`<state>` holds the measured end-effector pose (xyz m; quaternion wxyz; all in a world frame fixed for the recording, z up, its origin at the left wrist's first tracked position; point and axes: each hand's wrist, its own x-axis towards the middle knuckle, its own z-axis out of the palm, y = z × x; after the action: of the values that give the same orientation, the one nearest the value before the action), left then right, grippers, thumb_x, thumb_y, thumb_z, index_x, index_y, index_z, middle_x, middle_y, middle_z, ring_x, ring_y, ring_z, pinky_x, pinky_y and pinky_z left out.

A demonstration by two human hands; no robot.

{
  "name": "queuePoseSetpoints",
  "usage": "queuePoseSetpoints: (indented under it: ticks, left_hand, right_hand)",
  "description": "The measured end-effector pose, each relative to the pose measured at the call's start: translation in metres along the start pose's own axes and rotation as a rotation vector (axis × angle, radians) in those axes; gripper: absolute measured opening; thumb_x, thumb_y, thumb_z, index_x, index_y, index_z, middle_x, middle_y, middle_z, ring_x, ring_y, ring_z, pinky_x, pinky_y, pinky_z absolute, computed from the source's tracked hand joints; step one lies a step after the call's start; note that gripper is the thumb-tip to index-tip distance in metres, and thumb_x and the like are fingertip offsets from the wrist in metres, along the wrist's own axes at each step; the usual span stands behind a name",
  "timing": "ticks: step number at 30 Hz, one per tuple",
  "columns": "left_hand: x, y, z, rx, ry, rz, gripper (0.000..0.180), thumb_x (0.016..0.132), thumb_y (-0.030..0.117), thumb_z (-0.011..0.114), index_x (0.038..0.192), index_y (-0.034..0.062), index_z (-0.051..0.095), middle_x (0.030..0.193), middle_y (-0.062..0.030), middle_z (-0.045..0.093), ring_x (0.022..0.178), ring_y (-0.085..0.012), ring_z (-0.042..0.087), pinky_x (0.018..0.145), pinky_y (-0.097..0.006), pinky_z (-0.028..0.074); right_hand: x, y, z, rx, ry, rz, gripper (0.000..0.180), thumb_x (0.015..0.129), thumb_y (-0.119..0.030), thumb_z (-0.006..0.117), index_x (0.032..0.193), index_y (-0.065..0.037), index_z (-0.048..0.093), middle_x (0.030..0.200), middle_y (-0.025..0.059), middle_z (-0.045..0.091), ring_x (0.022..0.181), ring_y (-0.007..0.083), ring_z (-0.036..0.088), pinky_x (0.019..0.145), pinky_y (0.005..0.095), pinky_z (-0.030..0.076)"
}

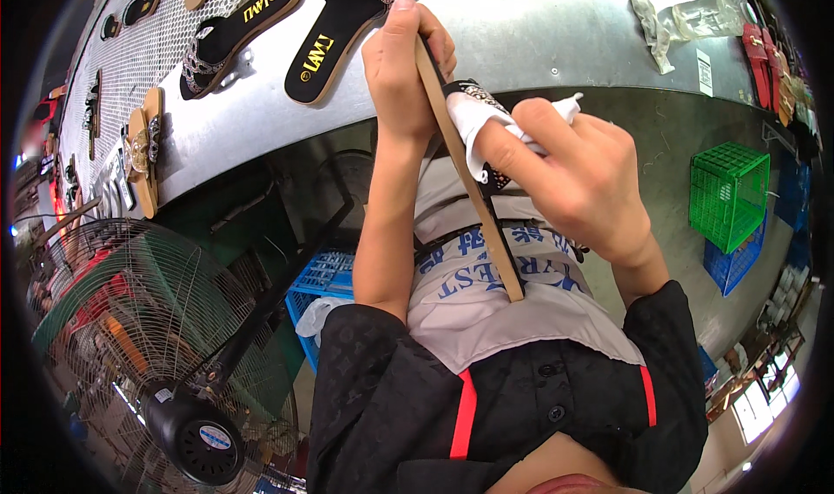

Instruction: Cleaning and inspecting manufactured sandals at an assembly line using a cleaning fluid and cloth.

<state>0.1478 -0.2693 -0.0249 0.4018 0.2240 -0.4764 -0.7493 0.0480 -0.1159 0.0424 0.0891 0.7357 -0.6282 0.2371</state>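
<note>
**A:** ok so what's being held here? A sandal point(469, 168) is gripped edge-on by the left hand point(401, 72), fingers wrapped round its upper end, thumb laid along the tan sole. Its lower end is propped against the apron point(512, 307).

**B:** yep, and the right hand point(578, 177) is closed around a white cloth point(486, 116), which is pressed against the sandal's black strap side.

**A:** Surface behind it: a curved metal bench point(521, 33), with a mesh section on the left. Black sandals point(326, 25) are laid out on it just past the left hand, more pairs further along.

**B:** Room-wise, a big floor fan point(148, 338) is seen lower left, a blue crate point(326, 281) under the bench, a green crate point(730, 194) stacked on another blue one at right. Grey concrete floor.

**A:** Hard to make out: the strap's decoration is mostly covered by the cloth and fingers. The stuff at the far right rim is too warped to be identified.

**B:** Pose: both forearms are raised from the lower edge, left one nearly vertical, right wrist bent inward.
</note>
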Motion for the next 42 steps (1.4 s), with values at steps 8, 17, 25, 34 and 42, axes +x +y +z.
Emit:
queuePoseSetpoints:
  ticks: [8,17,25,34,42]
  left_hand:
    - [-0.006,0.0,-0.001,0.141,-0.003,0.054,0.056,0.108,0.037,0.04,0.064,0.0037,0.053,0.056,-0.0029,0.05,0.053,-0.0099,0.044,0.052,-0.026,0.034]
    - [-0.009,0.0,0.001,0.28,0.009,0.096,0.056,0.109,0.034,0.041,0.065,0.0025,0.054,0.057,-0.0001,0.047,0.055,-0.0074,0.041,0.053,-0.027,0.03]
    - [-0.011,0.002,0.007,0.264,0.025,0.076,0.055,0.108,0.034,0.04,0.065,0.0025,0.053,0.057,0.0003,0.045,0.055,-0.0076,0.039,0.052,-0.028,0.029]
    - [-0.012,0.0,0.006,0.319,0.039,0.066,0.057,0.109,0.034,0.04,0.064,0.0018,0.053,0.055,0.0006,0.044,0.054,-0.0079,0.038,0.052,-0.028,0.028]
    - [-0.008,-0.001,0.01,0.347,0.033,0.066,0.057,0.109,0.033,0.04,0.063,0.0016,0.051,0.055,0.0006,0.043,0.053,-0.008,0.037,0.051,-0.028,0.027]
  right_hand:
    - [-0.014,-0.011,-0.005,0.024,-0.036,0.021,0.028,0.076,-0.016,0.07,0.104,-0.013,0.069,0.078,-0.001,0.048,0.053,0.0114,0.052,0.047,0.0259,0.043]
    - [-0.021,-0.024,-0.009,-0.005,-0.053,0.104,0.027,0.076,-0.015,0.07,0.103,-0.012,0.07,0.077,0.0003,0.047,0.052,0.0128,0.051,0.046,0.0261,0.041]
    - [-0.025,-0.034,-0.009,0.044,-0.045,0.193,0.027,0.077,-0.015,0.069,0.104,-0.012,0.069,0.077,-0.0001,0.047,0.049,0.0133,0.051,0.045,0.0269,0.041]
    - [-0.018,-0.027,-0.002,0.093,0.025,0.219,0.028,0.076,-0.014,0.07,0.104,-0.012,0.07,0.077,0.0004,0.048,0.05,0.0133,0.052,0.045,0.0277,0.042]
    - [-0.022,-0.031,-0.005,0.08,-0.023,0.278,0.03,0.074,-0.01,0.068,0.104,-0.012,0.069,0.078,0.0001,0.049,0.051,0.0134,0.054,0.045,0.0283,0.042]
